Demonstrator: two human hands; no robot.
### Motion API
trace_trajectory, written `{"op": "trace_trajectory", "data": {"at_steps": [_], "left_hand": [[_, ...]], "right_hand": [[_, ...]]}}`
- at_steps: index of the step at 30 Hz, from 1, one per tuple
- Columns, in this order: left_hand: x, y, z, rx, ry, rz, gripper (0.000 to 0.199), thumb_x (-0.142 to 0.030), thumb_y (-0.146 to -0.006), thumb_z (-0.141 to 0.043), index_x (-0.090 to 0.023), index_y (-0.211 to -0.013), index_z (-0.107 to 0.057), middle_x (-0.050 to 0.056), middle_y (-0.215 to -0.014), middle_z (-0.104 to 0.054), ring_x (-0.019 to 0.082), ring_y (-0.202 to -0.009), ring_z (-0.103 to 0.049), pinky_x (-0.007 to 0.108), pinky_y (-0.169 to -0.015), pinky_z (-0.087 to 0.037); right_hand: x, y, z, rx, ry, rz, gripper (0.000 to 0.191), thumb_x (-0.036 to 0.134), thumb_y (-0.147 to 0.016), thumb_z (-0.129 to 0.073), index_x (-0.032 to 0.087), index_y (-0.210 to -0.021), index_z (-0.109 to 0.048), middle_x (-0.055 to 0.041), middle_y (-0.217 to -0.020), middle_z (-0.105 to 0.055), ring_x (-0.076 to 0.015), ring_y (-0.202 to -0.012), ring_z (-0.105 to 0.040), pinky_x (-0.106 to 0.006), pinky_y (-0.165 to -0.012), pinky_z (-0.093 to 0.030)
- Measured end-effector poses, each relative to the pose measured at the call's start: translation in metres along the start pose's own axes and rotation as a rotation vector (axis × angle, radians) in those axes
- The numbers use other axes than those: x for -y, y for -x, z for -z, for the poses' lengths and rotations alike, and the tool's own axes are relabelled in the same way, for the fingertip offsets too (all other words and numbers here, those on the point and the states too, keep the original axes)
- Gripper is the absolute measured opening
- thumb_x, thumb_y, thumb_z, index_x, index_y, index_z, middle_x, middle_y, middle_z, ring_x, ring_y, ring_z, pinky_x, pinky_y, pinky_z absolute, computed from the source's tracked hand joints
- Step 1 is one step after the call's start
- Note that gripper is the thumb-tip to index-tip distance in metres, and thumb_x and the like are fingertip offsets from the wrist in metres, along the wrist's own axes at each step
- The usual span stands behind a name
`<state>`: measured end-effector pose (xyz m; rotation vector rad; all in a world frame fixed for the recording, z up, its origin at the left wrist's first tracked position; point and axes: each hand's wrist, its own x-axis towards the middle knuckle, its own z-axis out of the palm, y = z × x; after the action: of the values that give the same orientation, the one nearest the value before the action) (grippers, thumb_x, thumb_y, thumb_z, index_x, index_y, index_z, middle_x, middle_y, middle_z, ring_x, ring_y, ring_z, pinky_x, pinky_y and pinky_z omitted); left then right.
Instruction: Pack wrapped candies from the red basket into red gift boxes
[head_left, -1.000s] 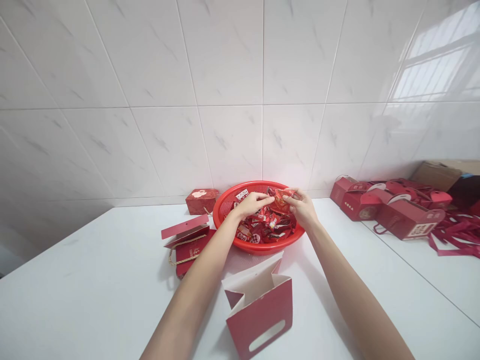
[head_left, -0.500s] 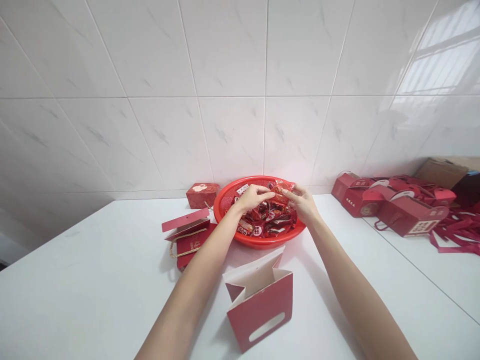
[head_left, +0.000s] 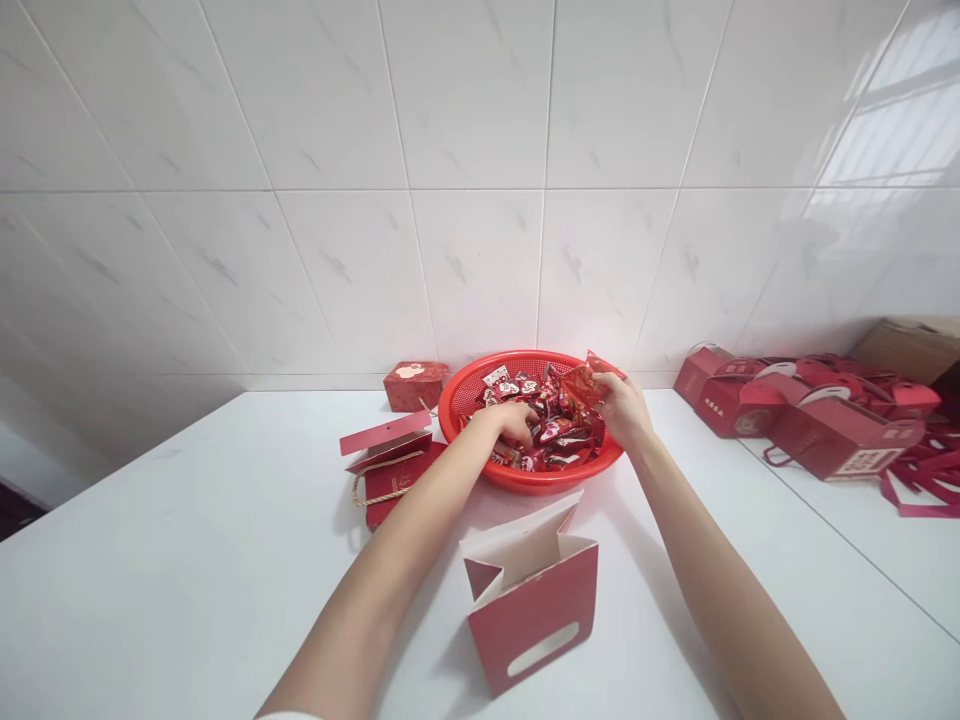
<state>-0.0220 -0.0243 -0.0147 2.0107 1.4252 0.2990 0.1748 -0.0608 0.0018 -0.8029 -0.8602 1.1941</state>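
Note:
A red plastic basket [head_left: 534, 484] stands near the wall, filled with small wrapped sweets [head_left: 559, 428] in red, white and dark packaging. Down among the sweets is my left hand [head_left: 513, 424], its fingers curled; whatever they grip is hidden. Over the basket's right rim, my right hand [head_left: 624, 408] is closed on a shiny red wrapped packet [head_left: 583, 384]. In front of the basket stands a red paper gift box [head_left: 534, 618] with its white-lined top open and an oval cut-out low on its front.
Left of the basket are an opened red box with a rope handle [head_left: 394, 478] and a small red patterned box [head_left: 415, 386]. Several red handled boxes [head_left: 840, 430] lie at the right with red ribbons [head_left: 926, 470] and a cardboard box [head_left: 911, 345]. A tiled wall [head_left: 480, 280] bounds the white table.
My left hand has come away from the packet and gone down into the sweets. My right hand keeps the packet, now slightly farther right. The view has shifted a little.

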Motion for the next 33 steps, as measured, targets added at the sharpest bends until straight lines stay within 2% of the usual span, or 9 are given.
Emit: {"op": "trace_trajectory", "data": {"at_steps": [5, 8, 13, 16, 20, 23, 26, 29, 33], "left_hand": [[0.002, -0.008, -0.007, 0.015, -0.048, 0.014, 0.035, -0.034, -0.038, -0.087, -0.022, -0.038, -0.055, 0.000, -0.039, -0.051, 0.021, -0.049, -0.056, 0.031, -0.059, -0.046], [0.000, -0.006, -0.008, -0.032, -0.063, 0.029, 0.038, -0.039, -0.043, -0.085, -0.022, -0.035, -0.051, 0.001, -0.038, -0.050, 0.021, -0.049, -0.055, 0.031, -0.059, -0.046], [-0.011, 0.004, -0.004, 0.063, -0.031, 0.006, 0.009, -0.018, -0.044, -0.075, -0.023, -0.045, -0.067, 0.002, -0.050, -0.065, 0.021, -0.049, -0.059, 0.029, -0.053, -0.044], [-0.016, 0.007, -0.004, 0.127, 0.020, -0.032, 0.027, -0.008, -0.041, -0.068, -0.027, -0.058, -0.076, -0.001, -0.063, -0.072, 0.021, -0.056, -0.064, 0.027, -0.055, -0.046], [-0.020, 0.004, -0.010, 0.172, 0.058, -0.010, 0.004, -0.021, -0.051, -0.069, -0.022, -0.047, -0.067, 0.002, -0.054, -0.066, 0.018, -0.049, -0.055, 0.029, -0.051, -0.041], [-0.024, 0.004, -0.011, 0.198, 0.070, 0.009, 0.022, -0.034, -0.061, -0.067, -0.020, -0.044, -0.062, 0.003, -0.054, -0.063, 0.016, -0.050, -0.050, 0.029, -0.050, -0.040], [-0.030, 0.010, -0.005, 0.330, 0.004, 0.020, 0.019, -0.038, -0.057, -0.074, -0.020, -0.064, -0.072, 0.001, -0.075, -0.071, 0.018, -0.069, -0.060, 0.025, -0.059, -0.045], [-0.036, 0.017, 0.002, 0.466, -0.160, 0.073, 0.034, -0.034, -0.049, -0.082, -0.022, -0.080, -0.075, 0.000, -0.093, -0.074, 0.020, -0.086, -0.065, 0.024, -0.067, -0.048], [-0.039, 0.022, 0.005, 0.407, -0.279, 0.166, 0.028, -0.027, -0.047, -0.085, -0.020, -0.072, -0.072, 0.000, -0.086, -0.073, 0.020, -0.084, -0.064, 0.025, -0.068, -0.047]], "right_hand": [[-0.002, 0.000, 0.001, 0.017, 0.052, -0.008, 0.027, 0.026, -0.059, -0.071, 0.023, -0.084, -0.066, 0.0001, -0.078, -0.073, -0.0220, -0.080, -0.069, -0.033, -0.067, -0.056], [-0.002, 0.004, -0.001, -0.018, 0.065, -0.020, 0.025, 0.027, -0.059, -0.072, 0.023, -0.082, -0.064, -0.0005, -0.079, -0.073, -0.0221, -0.077, -0.069, -0.033, -0.064, -0.054], [0.000, 0.008, -0.004, -0.050, 0.081, -0.002, 0.022, 0.028, -0.057, -0.073, 0.023, -0.076, -0.062, 0.0014, -0.072, -0.071, -0.0196, -0.072, -0.067, -0.031, -0.065, -0.054], [0.000, 0.009, -0.005, -0.043, 0.102, 0.014, 0.022, 0.029, -0.058, -0.074, 0.022, -0.076, -0.064, 0.0014, -0.072, -0.072, -0.0187, -0.071, -0.066, -0.031, -0.067, -0.055], [-0.002, 0.010, -0.005, 0.022, 0.115, 0.018, 0.023, 0.029, -0.058, -0.074, 0.021, -0.078, -0.066, 0.0002, -0.075, -0.074, -0.0198, -0.074, -0.068, -0.032, -0.071, -0.055], [-0.003, 0.010, -0.004, 0.064, 0.140, 0.012, 0.023, 0.029, -0.059, -0.075, 0.021, -0.078, -0.066, -0.0002, -0.077, -0.075, -0.0212, -0.075, -0.069, -0.033, -0.070, -0.055], [-0.004, 0.011, -0.003, 0.049, 0.197, 0.025, 0.023, 0.030, -0.060, -0.074, 0.021, -0.080, -0.067, 0.0002, -0.079, -0.075, -0.0209, -0.077, -0.069, -0.032, -0.070, -0.055], [-0.006, 0.012, -0.001, 0.071, 0.238, 0.041, 0.023, 0.030, -0.062, -0.072, 0.021, -0.083, -0.067, 0.0001, -0.082, -0.075, -0.0209, -0.079, -0.069, -0.032, -0.072, -0.055], [-0.006, 0.013, -0.001, 0.105, 0.275, 0.041, 0.023, 0.030, -0.064, -0.072, 0.021, -0.085, -0.068, -0.0006, -0.084, -0.075, -0.0215, -0.081, -0.070, -0.033, -0.073, -0.056]]}}
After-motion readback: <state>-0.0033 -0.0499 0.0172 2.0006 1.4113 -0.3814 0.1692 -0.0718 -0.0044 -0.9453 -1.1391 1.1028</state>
